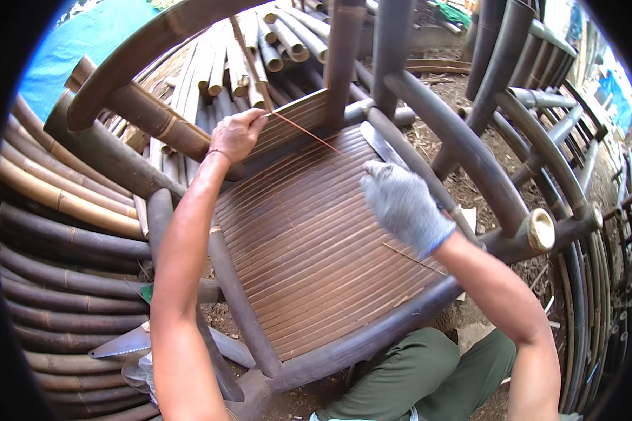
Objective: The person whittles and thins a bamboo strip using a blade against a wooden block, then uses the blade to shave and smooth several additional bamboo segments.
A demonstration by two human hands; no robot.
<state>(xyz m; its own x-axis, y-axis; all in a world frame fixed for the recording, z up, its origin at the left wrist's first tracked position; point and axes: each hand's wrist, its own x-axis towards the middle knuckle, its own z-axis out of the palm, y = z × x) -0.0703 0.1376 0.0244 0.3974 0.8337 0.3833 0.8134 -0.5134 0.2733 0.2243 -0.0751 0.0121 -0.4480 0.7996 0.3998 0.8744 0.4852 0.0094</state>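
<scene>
A dark bamboo chair (316, 358) with a slatted bamboo seat (316, 245) stands in front of me. My left hand (237, 133), bare, is closed near the backrest, pinching a thin brown bamboo strip (249, 59). One length of it rises past the fingers; a slender reddish length slants down right over the seat. My right hand (404, 203), in a grey knit glove, is wrapped round a knife above the seat's right side. The broad pale knife blade (383, 145) points up and left; the handle is mostly hidden by the glove. Another thin strip (414, 259) lies on the seat.
Dark bamboo poles (70, 281) are stacked at the left, beside a handsaw (123, 344). Cut bamboo lengths (284, 42) lie in a pile beyond the chair. More bamboo chair frames (541, 133) stand at the right. A blue tarp (84, 49) shows far left.
</scene>
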